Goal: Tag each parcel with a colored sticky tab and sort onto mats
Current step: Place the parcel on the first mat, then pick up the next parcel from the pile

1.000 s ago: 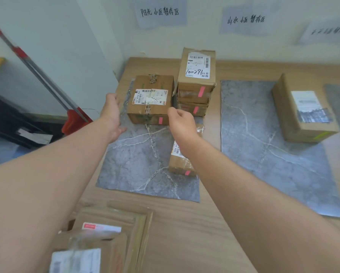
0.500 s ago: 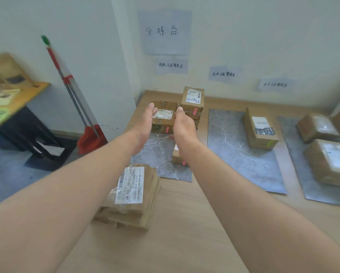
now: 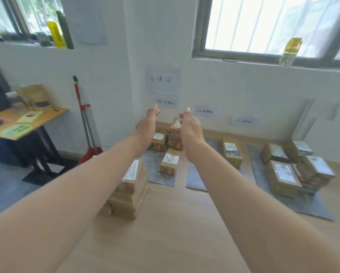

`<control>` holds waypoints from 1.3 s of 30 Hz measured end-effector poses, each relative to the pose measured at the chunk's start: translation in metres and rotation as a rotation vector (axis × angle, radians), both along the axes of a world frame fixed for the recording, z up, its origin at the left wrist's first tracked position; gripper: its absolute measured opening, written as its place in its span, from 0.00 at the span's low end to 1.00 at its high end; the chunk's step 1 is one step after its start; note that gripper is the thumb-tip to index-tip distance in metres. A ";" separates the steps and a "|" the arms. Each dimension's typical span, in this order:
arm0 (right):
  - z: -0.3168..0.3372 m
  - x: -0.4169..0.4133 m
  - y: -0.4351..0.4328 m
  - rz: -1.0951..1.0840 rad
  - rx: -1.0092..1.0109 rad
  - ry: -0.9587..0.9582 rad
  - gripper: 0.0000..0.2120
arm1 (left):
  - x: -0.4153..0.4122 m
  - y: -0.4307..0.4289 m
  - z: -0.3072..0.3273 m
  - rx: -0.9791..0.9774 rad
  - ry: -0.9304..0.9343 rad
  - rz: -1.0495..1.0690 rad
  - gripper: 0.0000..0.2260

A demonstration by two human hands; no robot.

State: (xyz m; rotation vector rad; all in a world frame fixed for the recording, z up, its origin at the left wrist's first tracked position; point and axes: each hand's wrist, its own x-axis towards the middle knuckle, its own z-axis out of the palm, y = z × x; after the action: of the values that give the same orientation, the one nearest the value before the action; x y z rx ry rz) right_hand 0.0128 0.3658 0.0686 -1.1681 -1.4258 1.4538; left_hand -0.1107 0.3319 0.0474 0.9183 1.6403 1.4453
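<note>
Both my arms stretch forward above the wooden table [image 3: 165, 233]. My left hand [image 3: 148, 126] and my right hand [image 3: 190, 129] are open and hold nothing, raised in front of the parcels at the back of the left grey mat [image 3: 155, 172]. Brown parcels with pink tabs lie on that mat: one [image 3: 159, 139] between my hands, a stack [image 3: 176, 143] behind it, a smaller one [image 3: 170, 161] nearer. A parcel with a green tab [image 3: 232, 151] lies on the middle mat [image 3: 194, 179]. Several parcels [image 3: 283, 176] fill the right mat [image 3: 310, 203].
A pile of untagged parcels [image 3: 130, 191] stands on the table under my left forearm. Paper signs [image 3: 163, 80] hang on the wall. A broom [image 3: 84, 123] leans in the corner beside a side table [image 3: 27, 123] at the left. Bottles stand on the window sills.
The view has tilted up and drawn back, so the wall, windows and right mat show. Both hands have lifted away from the pink-tabbed parcel and stay open.
</note>
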 end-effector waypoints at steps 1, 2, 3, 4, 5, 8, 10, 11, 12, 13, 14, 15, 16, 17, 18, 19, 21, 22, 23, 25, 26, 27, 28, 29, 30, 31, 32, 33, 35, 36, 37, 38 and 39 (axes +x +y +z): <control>0.005 0.015 -0.009 0.012 0.010 0.002 0.26 | 0.013 -0.009 0.006 0.024 0.006 0.004 0.39; 0.010 0.030 -0.019 0.026 0.018 0.005 0.26 | 0.027 -0.019 0.011 0.044 0.008 0.013 0.40; 0.013 0.043 -0.028 0.043 0.025 0.012 0.26 | 0.040 -0.029 0.017 0.055 0.007 0.023 0.40; 0.016 0.055 -0.036 0.056 0.028 0.025 0.27 | 0.054 -0.039 0.023 0.064 0.012 0.035 0.39; 0.019 0.067 -0.043 0.066 0.030 0.029 0.28 | 0.068 -0.049 0.027 0.070 0.024 0.045 0.39; 0.023 0.095 -0.063 0.103 0.034 0.064 0.23 | 0.103 -0.074 0.037 0.118 0.058 0.026 0.34; 0.022 0.107 -0.074 0.118 0.027 0.075 0.24 | 0.119 -0.088 0.040 0.143 0.060 0.024 0.28; 0.020 0.111 -0.077 0.126 0.028 0.069 0.25 | 0.125 -0.095 0.040 0.145 0.061 0.029 0.28; 0.018 0.115 -0.081 0.134 0.032 0.060 0.25 | 0.130 -0.101 0.040 0.145 0.060 0.038 0.27; 0.016 0.119 -0.087 0.148 0.028 0.054 0.25 | 0.133 -0.106 0.039 0.142 0.059 0.054 0.28; 0.014 0.122 -0.091 0.163 0.031 0.057 0.25 | 0.134 -0.111 0.037 0.133 0.057 0.070 0.28; 0.011 0.124 -0.094 0.180 0.030 0.064 0.24 | 0.135 -0.115 0.034 0.119 0.058 0.084 0.28; 0.008 0.125 -0.096 0.193 0.030 0.073 0.24 | 0.137 -0.120 0.032 0.105 0.056 0.099 0.28; 0.004 0.124 -0.097 0.203 0.025 0.076 0.25 | 0.137 -0.125 0.030 0.098 0.051 0.113 0.28; 0.001 0.123 -0.099 0.208 0.022 0.087 0.26 | 0.137 -0.129 0.027 0.099 0.035 0.126 0.28; -0.003 0.120 -0.100 0.206 0.026 0.094 0.27 | 0.135 -0.133 0.024 0.102 0.020 0.141 0.27; -0.009 0.116 -0.106 0.209 0.018 0.083 0.27 | 0.127 -0.141 0.015 0.085 0.015 0.167 0.28; -0.012 0.113 -0.109 0.213 0.009 0.069 0.26 | 0.120 -0.144 0.011 0.067 0.020 0.178 0.28; -0.015 0.110 -0.111 0.215 0.002 0.052 0.24 | 0.113 -0.147 0.006 0.047 0.021 0.192 0.29; -0.021 0.102 -0.113 0.218 -0.014 0.036 0.27 | 0.099 -0.151 -0.002 0.015 0.017 0.221 0.30; -0.024 0.098 -0.114 0.217 -0.014 0.028 0.29 | 0.092 -0.152 -0.006 0.008 0.010 0.234 0.30; -0.027 0.093 -0.114 0.223 -0.010 0.014 0.30 | 0.085 -0.153 -0.008 0.004 0.001 0.246 0.30; -0.029 0.087 -0.114 0.232 -0.012 0.003 0.30 | 0.078 -0.154 -0.011 0.001 -0.004 0.254 0.30; -0.032 0.080 -0.113 0.237 -0.018 -0.004 0.30 | 0.070 -0.154 -0.013 -0.003 -0.005 0.256 0.30; -0.035 0.072 -0.112 0.242 -0.020 -0.008 0.30 | 0.062 -0.153 -0.016 -0.007 -0.006 0.254 0.30; -0.038 0.064 -0.110 0.242 -0.022 -0.010 0.30 | 0.053 -0.153 -0.019 -0.010 -0.010 0.250 0.31; -0.043 0.055 -0.107 0.244 -0.027 -0.012 0.29 | 0.044 -0.152 -0.023 -0.016 -0.015 0.248 0.31; -0.048 0.045 -0.105 0.244 -0.037 -0.012 0.28 | 0.034 -0.151 -0.027 -0.024 -0.020 0.249 0.31; -0.058 0.023 -0.101 0.246 -0.059 -0.022 0.27 | 0.013 -0.148 -0.035 -0.050 -0.046 0.249 0.31; -0.063 0.011 -0.100 0.243 -0.071 -0.033 0.27 | 0.001 -0.146 -0.040 -0.066 -0.064 0.246 0.31; -0.069 -0.001 -0.097 0.243 -0.090 -0.041 0.27 | -0.011 -0.143 -0.045 -0.084 -0.075 0.241 0.31; -0.075 -0.014 -0.096 0.245 -0.111 -0.052 0.26 | -0.023 -0.139 -0.050 -0.097 -0.084 0.233 0.30; -0.080 -0.026 -0.094 0.236 -0.124 -0.051 0.24 | -0.036 -0.134 -0.056 -0.102 -0.094 0.227 0.30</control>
State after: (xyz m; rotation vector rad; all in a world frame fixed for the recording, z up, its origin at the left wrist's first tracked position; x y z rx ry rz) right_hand -0.0130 0.2717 -0.0113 -1.1491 -1.5695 1.7071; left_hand -0.1464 0.1980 -0.0082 0.6140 1.7735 1.5147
